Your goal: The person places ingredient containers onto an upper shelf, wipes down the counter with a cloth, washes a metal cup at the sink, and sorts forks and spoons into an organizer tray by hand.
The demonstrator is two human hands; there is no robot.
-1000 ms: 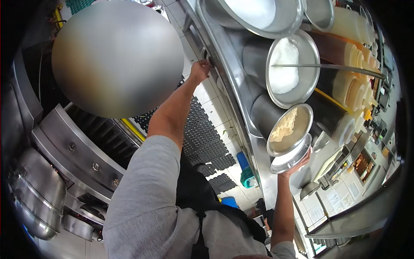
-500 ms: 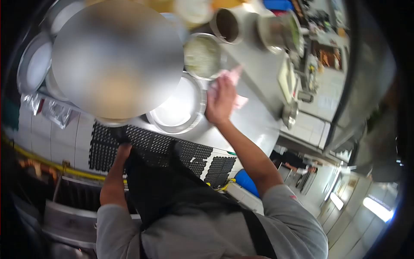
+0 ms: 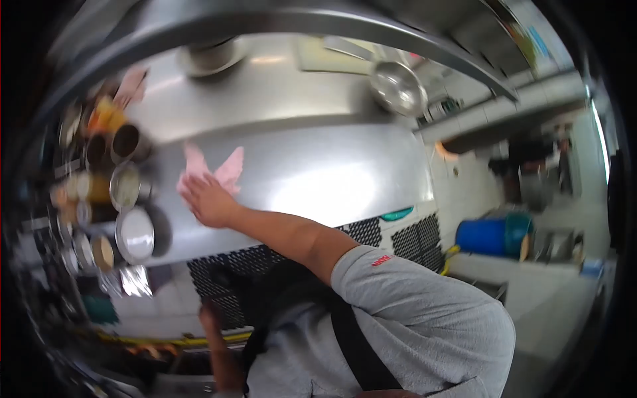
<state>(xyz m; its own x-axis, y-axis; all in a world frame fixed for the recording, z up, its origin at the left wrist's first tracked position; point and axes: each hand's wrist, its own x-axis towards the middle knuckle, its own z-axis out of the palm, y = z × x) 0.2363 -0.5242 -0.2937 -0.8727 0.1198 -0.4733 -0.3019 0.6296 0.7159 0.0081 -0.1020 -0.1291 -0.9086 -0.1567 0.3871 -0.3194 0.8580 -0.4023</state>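
My right hand presses a crumpled pink cloth onto the steel worktop. Its fingers lie over the cloth, and two loose ends stick out beyond them. To the left of this hand stand a round pan with white contents and a metal container with pale contents. My left hand hangs low beside the dark apron; its wrist shows, but the fingers are lost in blur and dark cloth.
More containers, including a dark-mouthed metal pot, crowd the left end. Toward the back are a pot on a plate, a cutting board and a steel pan. Black perforated mats cover the floor, with a blue drum at the right.
My view has swung right, so the containers now appear farther left. The pink cloth remains under my right hand, and a gap now shows between that hand and the white-filled pan.
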